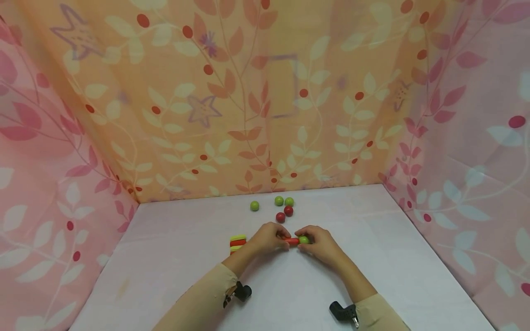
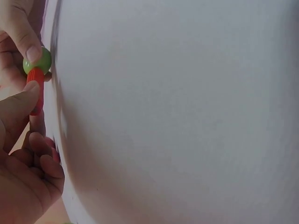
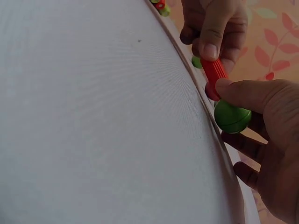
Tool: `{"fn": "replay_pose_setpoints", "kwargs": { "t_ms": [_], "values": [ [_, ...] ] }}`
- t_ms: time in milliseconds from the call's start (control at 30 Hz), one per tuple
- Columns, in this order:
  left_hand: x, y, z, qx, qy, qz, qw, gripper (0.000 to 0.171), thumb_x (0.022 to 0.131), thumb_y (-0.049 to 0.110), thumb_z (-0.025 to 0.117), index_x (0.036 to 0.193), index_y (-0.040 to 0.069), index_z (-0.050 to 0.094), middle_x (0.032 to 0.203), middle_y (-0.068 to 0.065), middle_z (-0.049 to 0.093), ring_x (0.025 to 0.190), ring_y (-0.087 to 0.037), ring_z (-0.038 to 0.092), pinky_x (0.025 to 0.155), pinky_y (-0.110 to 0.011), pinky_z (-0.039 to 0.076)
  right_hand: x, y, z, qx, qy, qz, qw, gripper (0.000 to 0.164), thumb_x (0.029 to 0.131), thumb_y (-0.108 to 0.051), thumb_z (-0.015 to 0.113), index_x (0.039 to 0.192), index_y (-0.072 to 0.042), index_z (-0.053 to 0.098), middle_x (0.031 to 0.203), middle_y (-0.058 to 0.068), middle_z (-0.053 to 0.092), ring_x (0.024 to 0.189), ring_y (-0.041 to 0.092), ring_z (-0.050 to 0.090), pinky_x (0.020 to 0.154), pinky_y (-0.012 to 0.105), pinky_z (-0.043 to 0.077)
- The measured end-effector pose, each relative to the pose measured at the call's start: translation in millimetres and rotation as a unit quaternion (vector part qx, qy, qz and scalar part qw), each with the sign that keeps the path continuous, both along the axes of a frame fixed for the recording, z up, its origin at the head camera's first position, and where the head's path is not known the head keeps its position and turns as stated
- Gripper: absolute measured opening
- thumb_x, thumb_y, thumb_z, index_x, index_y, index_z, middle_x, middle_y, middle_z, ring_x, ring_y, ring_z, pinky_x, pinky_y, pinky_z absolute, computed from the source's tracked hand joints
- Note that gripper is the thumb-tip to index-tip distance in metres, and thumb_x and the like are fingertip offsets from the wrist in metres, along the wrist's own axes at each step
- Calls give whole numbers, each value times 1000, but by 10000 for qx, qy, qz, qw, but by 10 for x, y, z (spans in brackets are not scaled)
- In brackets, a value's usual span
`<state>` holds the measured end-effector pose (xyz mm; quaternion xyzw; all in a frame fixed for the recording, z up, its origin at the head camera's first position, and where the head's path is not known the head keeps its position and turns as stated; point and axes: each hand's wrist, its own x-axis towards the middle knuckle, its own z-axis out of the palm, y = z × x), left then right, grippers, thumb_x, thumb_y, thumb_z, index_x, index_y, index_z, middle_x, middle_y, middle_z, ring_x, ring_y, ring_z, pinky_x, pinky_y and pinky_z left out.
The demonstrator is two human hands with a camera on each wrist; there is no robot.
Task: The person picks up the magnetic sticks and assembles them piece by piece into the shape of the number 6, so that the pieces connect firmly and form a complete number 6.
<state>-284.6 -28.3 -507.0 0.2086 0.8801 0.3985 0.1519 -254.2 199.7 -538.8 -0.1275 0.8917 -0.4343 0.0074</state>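
My left hand [image 1: 268, 240] pinches a short red ribbed rod [image 1: 292, 241] between thumb and fingers. At the rod's right end is a glossy green ball [image 1: 304, 240], held by my right hand [image 1: 324, 246]. The left wrist view shows the red rod [image 2: 39, 97] touching the green ball [image 2: 45, 60], each under a thumb. In the right wrist view, the right thumb lies where the rod [image 3: 214, 71] meets the ball [image 3: 232, 118]; whether the rod sits inside the ball cannot be seen.
Beyond the hands lie several loose balls, among them a green ball [image 1: 254, 206] and a red ball [image 1: 280, 217]. A group of yellow-green and red rods [image 1: 238, 242] lies left of my left hand, partly hidden by it. Patterned cloth walls [image 1: 265, 138] enclose the white table [image 1: 174, 257].
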Motion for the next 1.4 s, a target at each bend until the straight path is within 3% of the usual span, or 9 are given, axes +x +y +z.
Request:
{"fn": "replay_pose_setpoints", "kwargs": {
  "t_ms": [267, 500, 767, 1067, 1267, 1400],
  "values": [
    [7, 58, -68, 192, -212, 233, 9993, 16, 86, 15, 84, 101, 16, 78, 89, 8, 69, 86, -10, 60, 79, -26, 52, -9, 5, -6, 98, 55, -13, 9999, 27, 82, -23, 87, 104, -34, 77, 106, -14, 71, 111, 15, 60, 104, 49, 43],
    [9, 83, -125, 283, -332, 251, 9987, 16, 86, 16, 84, 101, 16, 78, 87, 7, 70, 83, -12, 62, 79, -26, 54, 3, 4, -16, -7, -10, -60, 10000, 24, 82, -22, 87, 99, -36, 77, 103, -13, 70, 106, 14, 59, 101, 47, 44],
    [-6, 52, -46, 371, -427, 104, 9983, 20, 88, 18, 82, 106, 14, 76, 90, 5, 69, 84, -13, 60, 75, -25, 51, 9, 10, -29, -74, -45, -130, 9999, 23, 83, -21, 86, 100, -35, 77, 103, -12, 69, 106, 14, 60, 101, 48, 44],
    [-221, -70, 88, 344, 41, 397, 9986, 28, 89, 20, 81, 113, 9, 73, 100, 2, 68, 90, -17, 59, 77, -29, 49, -1, 8, -25, 42, -116, -231, 9997, 22, 83, -21, 86, 99, -35, 77, 106, -10, 69, 108, 16, 60, 103, 50, 44],
    [-376, -140, 105, 421, 239, 837, 9953, 25, 89, 19, 81, 112, 13, 73, 108, -1, 69, 95, -21, 57, 82, -35, 49, -1, 8, -1, 3, -231, -259, 9994, 22, 83, -22, 86, 98, -35, 77, 107, -9, 69, 109, 17, 60, 104, 50, 43],
    [-462, -167, 75, 512, 242, 1099, 9923, 32, 90, 18, 80, 119, 11, 71, 117, -6, 68, 102, -23, 56, 86, -38, 50, 10, 3, 10, -36, -330, -268, 9991, 21, 84, -22, 86, 99, -34, 77, 108, -7, 68, 109, 18, 59, 104, 50, 43]
  ]
}}
